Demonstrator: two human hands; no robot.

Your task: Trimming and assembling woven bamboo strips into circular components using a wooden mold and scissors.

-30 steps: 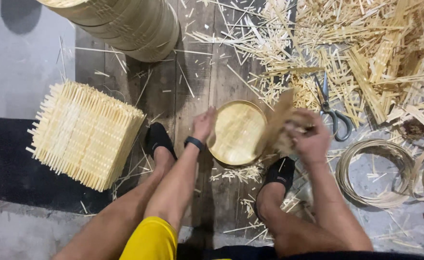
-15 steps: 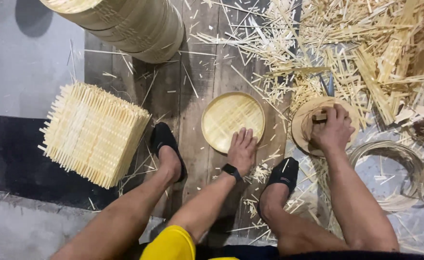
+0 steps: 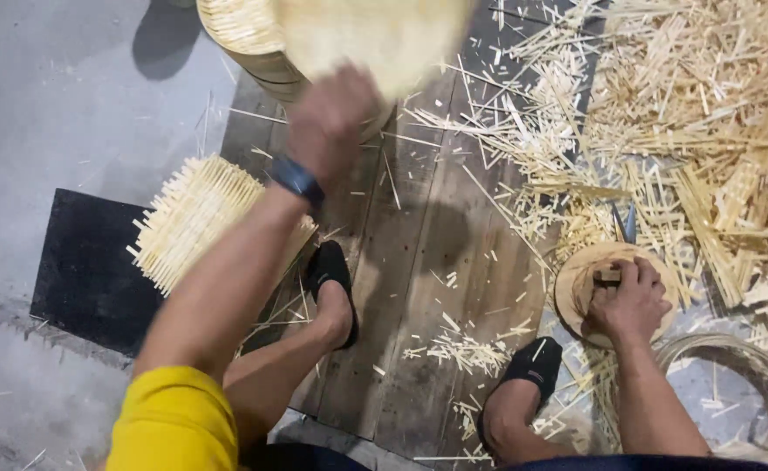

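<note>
Over wooden planks (image 3: 419,262), left hand (image 3: 331,122) lifts woven disc (image 3: 375,35) at its fingers.

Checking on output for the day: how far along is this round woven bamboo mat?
Done: a stack of round bamboo trays stands at the top of the view. In hand: the left hand lifts a round woven mat toward that stack, blurred; the right hand grips a round wooden form. Left: the pile of loose bamboo strips and a square woven panel.
</note>
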